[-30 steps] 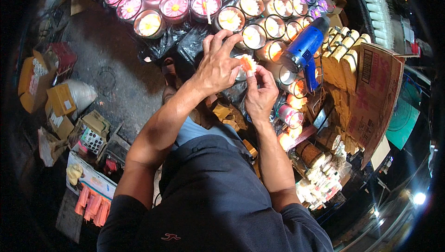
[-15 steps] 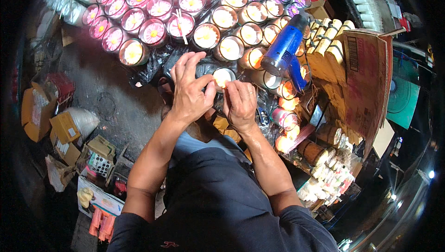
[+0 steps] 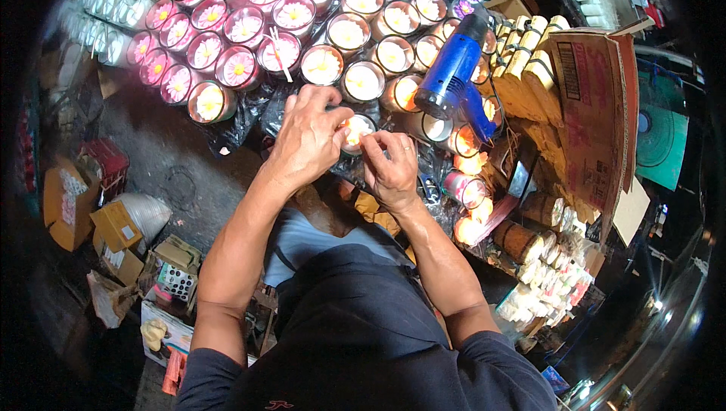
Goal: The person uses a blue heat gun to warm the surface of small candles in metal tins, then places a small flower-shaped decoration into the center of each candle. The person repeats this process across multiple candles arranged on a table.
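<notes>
Flower (image 3: 354, 131) | now within glass (image 3: 367, 119) rim, earlier plainly pinched | hands (image 3: 310, 137) (image 3: 392, 165) apart beside it, grip: cannot tell

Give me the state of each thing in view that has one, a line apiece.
Glass between the hands: upright, uncovered, pale flower inside.
Left hand: fingers bent, tips at that glass.
Right hand: fingers curled, tips at its near right side.
Pink-flower glasses: upright, uncovered.
Blue heat gun: nozzle pointing away; on or off, cannot tell.
White sticks: lying across a pink-flower glass.
Cardboard box at far left: open, white things inside.
</notes>
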### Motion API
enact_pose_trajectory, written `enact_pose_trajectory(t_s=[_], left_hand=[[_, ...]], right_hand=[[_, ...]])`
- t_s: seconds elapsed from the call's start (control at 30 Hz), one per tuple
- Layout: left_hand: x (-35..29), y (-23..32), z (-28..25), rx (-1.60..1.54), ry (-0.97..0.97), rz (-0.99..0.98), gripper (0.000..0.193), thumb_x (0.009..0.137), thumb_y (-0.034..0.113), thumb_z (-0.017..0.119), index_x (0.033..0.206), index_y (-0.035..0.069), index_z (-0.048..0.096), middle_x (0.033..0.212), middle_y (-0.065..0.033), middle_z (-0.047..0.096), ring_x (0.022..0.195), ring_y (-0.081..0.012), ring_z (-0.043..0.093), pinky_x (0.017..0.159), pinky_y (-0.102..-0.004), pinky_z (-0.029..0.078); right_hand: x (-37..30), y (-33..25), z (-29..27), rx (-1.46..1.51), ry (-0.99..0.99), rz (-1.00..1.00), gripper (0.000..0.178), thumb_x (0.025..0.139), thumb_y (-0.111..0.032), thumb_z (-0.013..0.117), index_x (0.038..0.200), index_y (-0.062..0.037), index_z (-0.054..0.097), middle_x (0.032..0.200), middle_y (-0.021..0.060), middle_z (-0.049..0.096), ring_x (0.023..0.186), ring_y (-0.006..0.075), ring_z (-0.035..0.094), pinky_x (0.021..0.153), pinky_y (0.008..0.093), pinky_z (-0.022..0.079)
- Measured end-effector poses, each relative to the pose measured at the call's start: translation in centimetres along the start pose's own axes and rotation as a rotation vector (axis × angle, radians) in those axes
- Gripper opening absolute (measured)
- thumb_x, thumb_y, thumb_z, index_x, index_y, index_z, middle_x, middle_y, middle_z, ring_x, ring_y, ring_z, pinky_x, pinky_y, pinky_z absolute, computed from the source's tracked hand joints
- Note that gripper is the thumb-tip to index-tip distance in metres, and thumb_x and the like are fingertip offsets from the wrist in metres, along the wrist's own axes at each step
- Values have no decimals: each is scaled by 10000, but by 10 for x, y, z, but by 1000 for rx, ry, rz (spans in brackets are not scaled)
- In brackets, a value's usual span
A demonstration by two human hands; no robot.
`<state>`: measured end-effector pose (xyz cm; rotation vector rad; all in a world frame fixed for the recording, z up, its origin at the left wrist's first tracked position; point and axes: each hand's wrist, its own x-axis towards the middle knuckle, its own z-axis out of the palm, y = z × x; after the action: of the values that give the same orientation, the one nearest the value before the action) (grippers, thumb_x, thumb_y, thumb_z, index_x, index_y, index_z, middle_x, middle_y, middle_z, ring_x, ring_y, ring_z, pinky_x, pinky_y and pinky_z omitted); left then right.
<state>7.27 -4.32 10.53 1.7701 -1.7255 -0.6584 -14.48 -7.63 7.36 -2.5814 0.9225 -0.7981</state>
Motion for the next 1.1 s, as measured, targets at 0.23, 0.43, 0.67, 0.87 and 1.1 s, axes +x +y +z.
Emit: enact_pose_trajectory(t_s=[0.23, 0.43, 0.67, 0.87, 1.1], left_hand=[[-11, 5, 14, -136, 98, -19, 263, 893, 63, 777, 1153, 29, 771, 1067, -126, 663, 1087, -334, 622, 996, -471, 512], [17, -1, 21, -12, -68, 137, 180, 866, 65, 777, 1040, 19, 798, 1042, -130, 695, 1042, -331, 653, 938, -464, 544], [19, -8, 27, 2, 6, 265, 202, 783, 15, 779, 981, 24, 741, 953, -120, 613, 944, -333, 616, 879, -469, 541], [21, -12, 18, -10, -85, 247, 155, 826, 78, 765, 978, 52, 742, 1079, -104, 607, 1058, -311, 606, 917, -458, 495], [28, -7, 8, 46, -112, 317, 218, 804, 54, 783, 1022, 44, 780, 1153, -110, 591, 1162, -323, 585, 1008, -457, 468]], right_hand=[[1, -4, 0, 58, 8, 66, 359, 822, -6, 848, 1165, -59, 757, 1032, 103, 694, 882, 299, 660, 793, 422, 515], [4, -1, 2, 41, 29, 39, 323, 806, -42, 848, 1116, -51, 758, 1034, 83, 701, 885, 270, 665, 833, 426, 493], [6, 2, 1, 36, 40, 5, 286, 805, -66, 849, 1074, -70, 752, 1034, 46, 711, 860, 242, 666, 841, 412, 484], [6, 2, -2, 10, 22, 1, 318, 816, -55, 867, 1112, -61, 752, 1032, 55, 737, 859, 247, 672, 836, 410, 490], [7, 2, -1, -14, 30, -14, 318, 781, -82, 859, 1081, -81, 752, 1046, 35, 720, 845, 221, 669, 843, 420, 472]])
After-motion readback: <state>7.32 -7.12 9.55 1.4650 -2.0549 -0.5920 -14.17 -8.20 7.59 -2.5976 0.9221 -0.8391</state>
